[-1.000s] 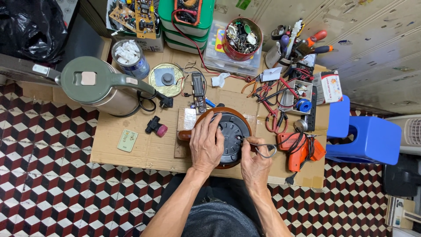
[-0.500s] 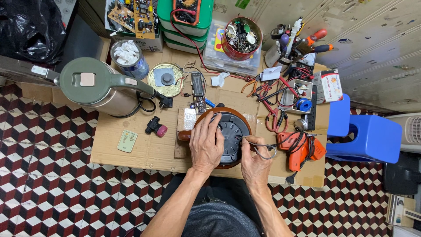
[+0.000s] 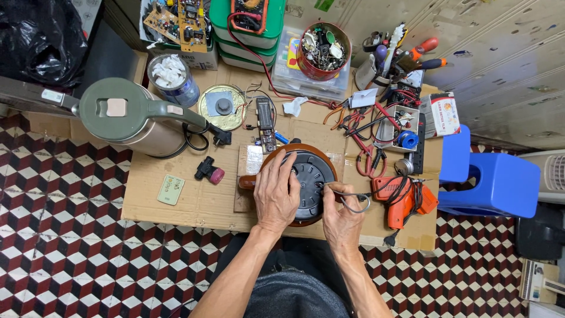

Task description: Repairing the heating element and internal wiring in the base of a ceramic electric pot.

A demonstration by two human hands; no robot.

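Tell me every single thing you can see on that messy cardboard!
Round appliance base: one, black with brown rim, centre, under both hands.
Electric kettle: one, olive green, left.
Hand drill: one, orange, right.
Tin of small parts: one, red, top.
Jar with white bits: one, top left.
Circuit boards: two, brown, top left.
Stool: one, blue, right of the cardboard.
Bag: one, black, top left corner.
Left hand: flat on the base.
Right hand: holds thin metal tool.

Green kettle (image 3: 126,115), orange drill (image 3: 406,200), blue stool (image 3: 500,185).
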